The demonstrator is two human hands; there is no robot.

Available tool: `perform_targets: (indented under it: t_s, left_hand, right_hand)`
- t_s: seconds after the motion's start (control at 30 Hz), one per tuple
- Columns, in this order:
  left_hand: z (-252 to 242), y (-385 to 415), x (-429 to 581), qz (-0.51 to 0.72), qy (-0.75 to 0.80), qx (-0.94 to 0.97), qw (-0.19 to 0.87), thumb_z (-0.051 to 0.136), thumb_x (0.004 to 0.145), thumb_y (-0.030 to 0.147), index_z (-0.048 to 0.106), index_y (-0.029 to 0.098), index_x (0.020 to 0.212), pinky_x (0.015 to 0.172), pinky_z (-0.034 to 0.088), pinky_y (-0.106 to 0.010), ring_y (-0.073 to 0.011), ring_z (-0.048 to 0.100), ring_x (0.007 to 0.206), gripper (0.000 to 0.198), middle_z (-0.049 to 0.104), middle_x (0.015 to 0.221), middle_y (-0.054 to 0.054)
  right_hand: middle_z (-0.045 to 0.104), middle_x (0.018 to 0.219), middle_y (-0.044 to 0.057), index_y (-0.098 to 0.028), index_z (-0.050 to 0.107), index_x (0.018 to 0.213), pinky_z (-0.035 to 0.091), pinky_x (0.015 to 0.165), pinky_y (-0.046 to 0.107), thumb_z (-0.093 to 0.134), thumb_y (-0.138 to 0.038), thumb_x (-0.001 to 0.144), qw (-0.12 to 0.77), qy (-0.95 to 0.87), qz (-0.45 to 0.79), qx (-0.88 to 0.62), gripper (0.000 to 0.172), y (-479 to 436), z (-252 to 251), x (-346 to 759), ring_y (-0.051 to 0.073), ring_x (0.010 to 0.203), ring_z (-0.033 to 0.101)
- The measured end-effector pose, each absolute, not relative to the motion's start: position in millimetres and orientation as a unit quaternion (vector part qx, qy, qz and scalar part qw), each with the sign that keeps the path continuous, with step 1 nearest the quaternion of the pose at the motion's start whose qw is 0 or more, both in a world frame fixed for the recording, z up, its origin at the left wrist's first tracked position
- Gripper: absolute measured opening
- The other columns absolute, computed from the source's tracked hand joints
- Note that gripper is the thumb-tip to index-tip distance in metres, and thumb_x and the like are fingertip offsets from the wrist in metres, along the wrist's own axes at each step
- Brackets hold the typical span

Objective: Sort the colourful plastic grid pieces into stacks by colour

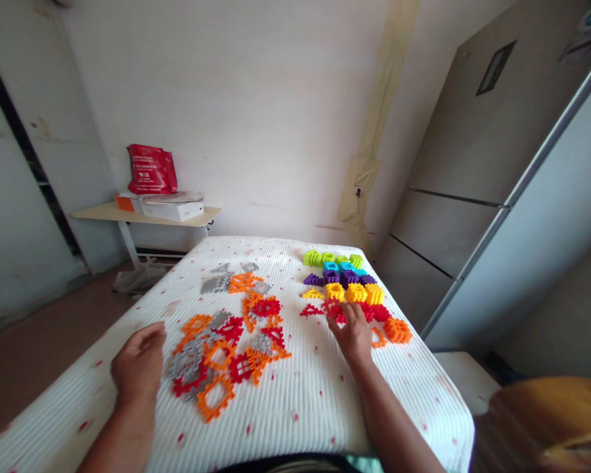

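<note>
Red pieces [380,313], head view, lie at the part-bent fingers of the right hand [353,335]; grip cannot be told. Left hand [138,361]: loosely part-open, nothing visible in it, beside the mixed pile [231,327]. Rows apparently keep colours apart: six colours; three yellow stacks [357,297], one orange stack [398,331].

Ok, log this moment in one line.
right hand: over red pieces, grip unclear | left hand: beside mixed-color pile | yellow stacks: beyond red pieces
</note>
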State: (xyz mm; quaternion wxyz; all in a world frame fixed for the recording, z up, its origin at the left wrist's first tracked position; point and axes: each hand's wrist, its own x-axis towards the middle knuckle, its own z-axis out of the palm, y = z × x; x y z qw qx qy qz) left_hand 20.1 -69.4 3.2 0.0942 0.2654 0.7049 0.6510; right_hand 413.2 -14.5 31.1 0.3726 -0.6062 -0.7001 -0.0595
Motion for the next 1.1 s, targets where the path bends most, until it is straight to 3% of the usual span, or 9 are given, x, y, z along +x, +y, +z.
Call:
perform_targets:
  t_s: [0.17, 0.4, 0.57, 0.73, 0.93, 1.1]
  left_hand:
    - [5, -70, 22, 0.602, 0.736, 0.289, 0.11, 0.056, 0.06, 0.035, 0.065, 0.021, 0.087, 0.077, 0.05, -0.04, -0.0222, 0.061, 0.073, 0.032, 0.065, 0.071, 0.0]
    - [8, -70, 24, 0.602, 0.735, 0.301, 0.084, 0.054, 0.062, 0.036, 0.062, 0.028, 0.076, 0.079, 0.052, -0.043, -0.0215, 0.062, 0.074, 0.018, 0.064, 0.065, 0.009]
    - [-5, -64, 13, 0.586, 0.742, 0.313, 0.087, 0.055, 0.061, 0.037, 0.065, 0.023, 0.086, 0.079, 0.05, -0.039, -0.0213, 0.061, 0.075, 0.03, 0.066, 0.072, 0.002]
    - [-2, -66, 20, 0.555, 0.747, 0.36, 0.07, 0.05, 0.065, 0.038, 0.065, 0.019, 0.089, 0.079, 0.048, -0.036, -0.0215, 0.061, 0.078, 0.034, 0.068, 0.084, -0.004]
    - [12, -71, 42, 0.498, 0.727, 0.473, -0.014, 0.046, 0.072, 0.032, 0.065, 0.02, 0.086, 0.085, 0.044, -0.032, -0.0203, 0.061, 0.088, 0.026, 0.068, 0.091, -0.005]
    - [25, -79, 62, 0.378, 0.704, 0.596, -0.084, 0.049, 0.076, 0.026, 0.066, 0.024, 0.08, 0.087, 0.037, -0.035, -0.0194, 0.058, 0.09, 0.019, 0.069, 0.09, -0.002]
  right_hand:
    - [0.056, 0.109, 0.012, -0.016, 0.057, 0.111, 0.041, 0.059, 0.026, 0.05, -0.045, 0.082, 0.312, -0.601, -0.059, -0.733, 0.042, 3, 40, 458, 0.021, 0.084, 0.059]
    - [0.057, 0.101, 0.01, -0.015, 0.06, 0.103, 0.039, 0.054, 0.025, 0.05, -0.046, 0.081, 0.269, -0.577, -0.056, -0.769, 0.039, 9, 36, 471, 0.018, 0.075, 0.06]
    - [0.059, 0.094, 0.011, -0.015, 0.061, 0.096, 0.037, 0.051, 0.024, 0.051, -0.046, 0.08, 0.268, -0.583, -0.088, -0.762, 0.036, 10, 34, 469, 0.017, 0.069, 0.06]
    - [0.057, 0.098, 0.013, -0.013, 0.059, 0.1, 0.038, 0.052, 0.026, 0.046, -0.046, 0.083, 0.253, -0.578, -0.074, -0.772, 0.04, 7, 35, 467, 0.019, 0.07, 0.06]
    - [0.054, 0.112, 0.014, -0.014, 0.056, 0.106, 0.044, 0.06, 0.028, 0.042, -0.042, 0.087, 0.344, -0.62, -0.113, -0.696, 0.037, 4, 37, 459, 0.021, 0.084, 0.059]
    - [0.058, 0.098, 0.011, -0.015, 0.059, 0.092, 0.047, 0.074, 0.03, 0.037, -0.036, 0.091, 0.403, -0.737, -0.11, -0.531, 0.031, 2, 29, 437, 0.02, 0.089, 0.058]
